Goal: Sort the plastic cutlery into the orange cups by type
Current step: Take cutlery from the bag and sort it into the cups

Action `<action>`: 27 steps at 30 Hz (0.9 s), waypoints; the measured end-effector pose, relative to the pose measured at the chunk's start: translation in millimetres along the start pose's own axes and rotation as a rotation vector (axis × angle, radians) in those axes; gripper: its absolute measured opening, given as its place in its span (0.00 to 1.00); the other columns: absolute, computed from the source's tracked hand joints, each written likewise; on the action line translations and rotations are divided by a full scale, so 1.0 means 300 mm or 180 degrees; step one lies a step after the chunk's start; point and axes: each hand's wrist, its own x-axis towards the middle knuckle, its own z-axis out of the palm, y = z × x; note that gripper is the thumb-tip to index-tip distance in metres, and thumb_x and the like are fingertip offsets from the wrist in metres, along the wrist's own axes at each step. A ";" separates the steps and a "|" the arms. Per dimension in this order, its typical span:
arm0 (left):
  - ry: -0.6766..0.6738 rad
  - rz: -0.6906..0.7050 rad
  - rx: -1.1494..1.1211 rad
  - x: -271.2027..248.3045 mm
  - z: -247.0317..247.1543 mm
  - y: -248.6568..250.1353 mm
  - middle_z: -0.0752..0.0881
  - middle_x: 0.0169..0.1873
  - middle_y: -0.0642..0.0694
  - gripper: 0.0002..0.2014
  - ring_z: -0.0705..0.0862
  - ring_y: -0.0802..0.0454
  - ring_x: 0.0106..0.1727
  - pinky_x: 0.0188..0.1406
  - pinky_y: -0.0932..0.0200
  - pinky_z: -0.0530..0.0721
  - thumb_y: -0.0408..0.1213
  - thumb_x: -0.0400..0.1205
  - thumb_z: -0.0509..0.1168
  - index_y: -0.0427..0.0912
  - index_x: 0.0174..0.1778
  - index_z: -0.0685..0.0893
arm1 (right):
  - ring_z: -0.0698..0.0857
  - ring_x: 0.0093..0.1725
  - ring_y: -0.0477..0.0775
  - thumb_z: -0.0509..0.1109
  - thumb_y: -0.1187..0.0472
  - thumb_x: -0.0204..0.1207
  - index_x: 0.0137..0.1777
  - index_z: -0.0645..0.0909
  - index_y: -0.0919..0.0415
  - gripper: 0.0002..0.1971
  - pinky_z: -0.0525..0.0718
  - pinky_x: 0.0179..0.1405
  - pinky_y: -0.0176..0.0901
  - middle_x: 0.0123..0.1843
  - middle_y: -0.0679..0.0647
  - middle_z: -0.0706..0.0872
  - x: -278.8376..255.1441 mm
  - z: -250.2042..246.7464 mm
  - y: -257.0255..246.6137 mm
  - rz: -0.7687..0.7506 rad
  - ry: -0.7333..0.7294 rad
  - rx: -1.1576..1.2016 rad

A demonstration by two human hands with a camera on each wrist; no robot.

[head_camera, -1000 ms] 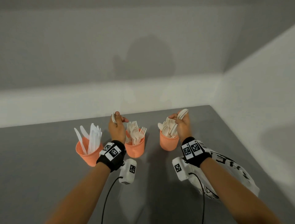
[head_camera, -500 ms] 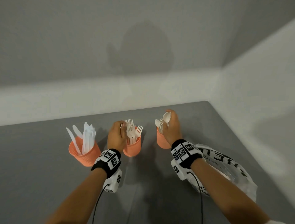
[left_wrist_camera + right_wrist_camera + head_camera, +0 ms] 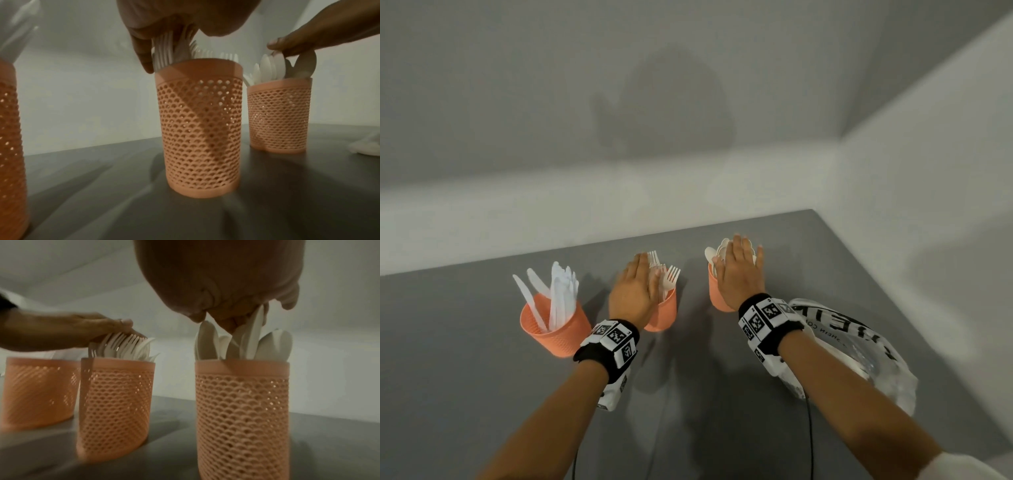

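Three orange mesh cups stand in a row on the grey table. The left cup (image 3: 558, 329) holds white knives (image 3: 561, 291). White forks (image 3: 671, 275) fill the middle cup (image 3: 664, 315), and my left hand (image 3: 635, 286) lies flat over them, fingers straight, pressing on their tops (image 3: 164, 50). The right cup (image 3: 717, 294) holds white spoons (image 3: 714, 253). Over these my right hand (image 3: 739, 270) rests with fingers extended, touching the spoon bowls (image 3: 252, 337).
A crumpled clear plastic bag (image 3: 859, 346) with black lettering lies under my right forearm at the table's right side. White walls close off the table's far edge and right edge. Cables run from both wrist cameras toward me.
Both hands lowered spoons and forks into the cups, let go, and now lie flat on the cutlery tops. The view has tilted slightly down and closer.
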 end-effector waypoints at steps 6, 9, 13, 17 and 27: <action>0.0349 0.0054 -0.0081 0.007 -0.036 0.066 0.60 0.80 0.36 0.41 0.58 0.40 0.82 0.82 0.46 0.54 0.61 0.78 0.38 0.34 0.81 0.54 | 0.59 0.82 0.60 0.50 0.54 0.86 0.80 0.59 0.63 0.25 0.50 0.80 0.54 0.81 0.65 0.61 -0.014 -0.084 0.004 -0.0151 0.0172 0.1215; 0.0758 0.0564 -0.0716 -0.008 -0.062 0.176 0.67 0.76 0.36 0.32 0.66 0.43 0.77 0.76 0.52 0.64 0.52 0.82 0.48 0.37 0.79 0.60 | 0.83 0.59 0.61 0.55 0.61 0.84 0.60 0.82 0.68 0.16 0.75 0.61 0.47 0.59 0.65 0.85 -0.057 -0.190 0.041 -0.0141 0.0181 0.2105; 0.0514 0.1041 -0.1690 -0.033 -0.049 0.361 0.79 0.59 0.44 0.19 0.79 0.51 0.54 0.53 0.61 0.78 0.34 0.81 0.58 0.39 0.68 0.72 | 0.81 0.29 0.48 0.55 0.63 0.82 0.37 0.83 0.67 0.18 0.80 0.38 0.39 0.29 0.51 0.83 -0.138 -0.314 0.164 0.0170 -0.0770 0.1698; -0.0537 0.1147 -0.1927 -0.092 0.058 0.479 0.83 0.41 0.45 0.10 0.81 0.50 0.41 0.43 0.63 0.77 0.30 0.81 0.57 0.39 0.54 0.81 | 0.79 0.28 0.49 0.58 0.62 0.81 0.34 0.80 0.62 0.15 0.78 0.27 0.34 0.35 0.57 0.86 -0.245 -0.296 0.295 0.0769 -0.1792 0.0745; -0.1937 0.0826 -0.0603 -0.213 0.258 0.546 0.72 0.67 0.39 0.19 0.75 0.42 0.66 0.69 0.55 0.70 0.45 0.82 0.60 0.46 0.68 0.77 | 0.69 0.77 0.59 0.71 0.55 0.73 0.81 0.56 0.55 0.39 0.69 0.74 0.51 0.79 0.57 0.68 -0.329 -0.108 0.441 0.0889 -0.2269 -0.0085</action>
